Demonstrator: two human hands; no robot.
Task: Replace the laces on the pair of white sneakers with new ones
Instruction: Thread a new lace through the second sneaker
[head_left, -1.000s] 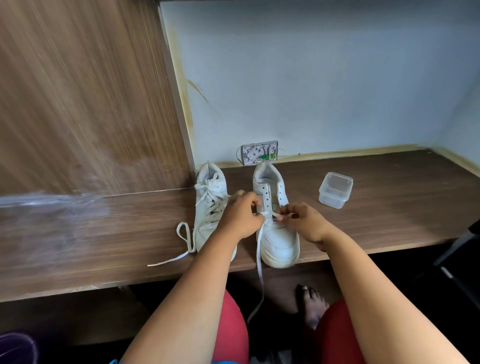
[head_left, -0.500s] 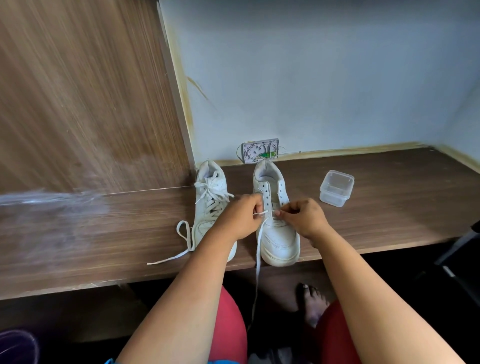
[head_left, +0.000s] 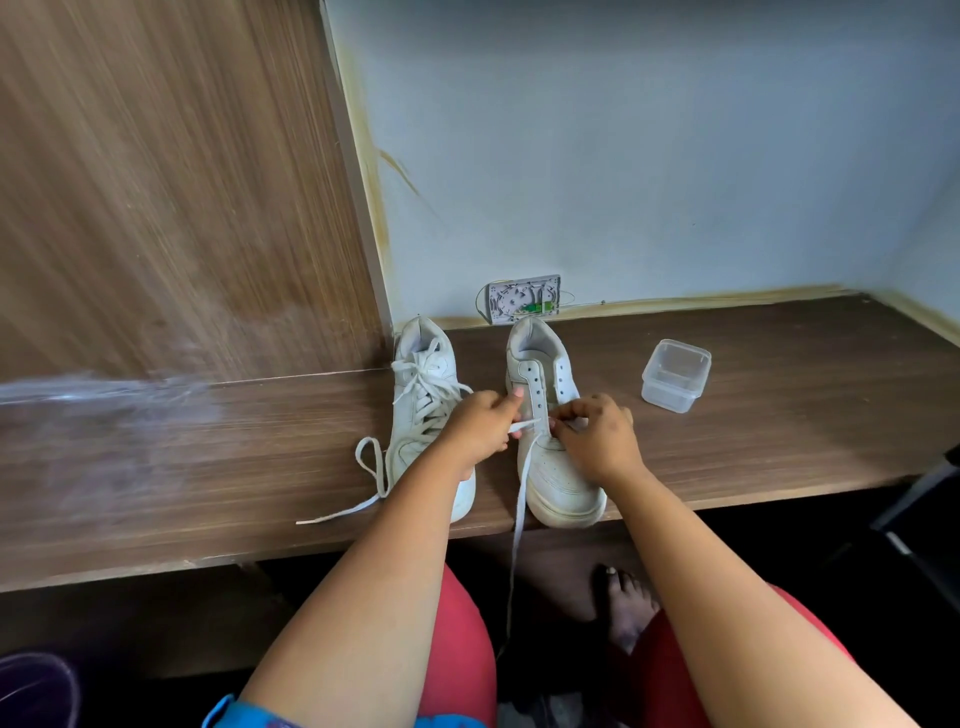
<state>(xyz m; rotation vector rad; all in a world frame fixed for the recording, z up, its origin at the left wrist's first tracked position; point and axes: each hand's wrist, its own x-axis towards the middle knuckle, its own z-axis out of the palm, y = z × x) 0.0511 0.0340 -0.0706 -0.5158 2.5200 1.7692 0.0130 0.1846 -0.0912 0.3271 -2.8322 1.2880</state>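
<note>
Two white sneakers stand side by side on the wooden desk (head_left: 779, 426), toes towards me. The left sneaker (head_left: 423, 410) is fully laced, with loose ends trailing onto the desk. The right sneaker (head_left: 553, 452) has most eyelets empty. A white lace (head_left: 519, 499) runs from its lower eyelets and hangs over the desk edge towards the floor. My left hand (head_left: 480, 428) pinches the lace beside the shoe's left eyelet row. My right hand (head_left: 595, 431) pinches the lace over the right eyelet row, fingers curled on the shoe's tongue.
A small clear plastic container (head_left: 675, 382) stands to the right of the shoes. An open wall box with wiring (head_left: 524, 299) sits behind them at the wall. A wooden panel (head_left: 171, 182) rises on the left. My bare foot (head_left: 626, 603) is below the desk.
Both hands have shifted slightly up the right sneaker, and the lace between them is drawn tighter across the eyelets. The hanging end has swung a little.
</note>
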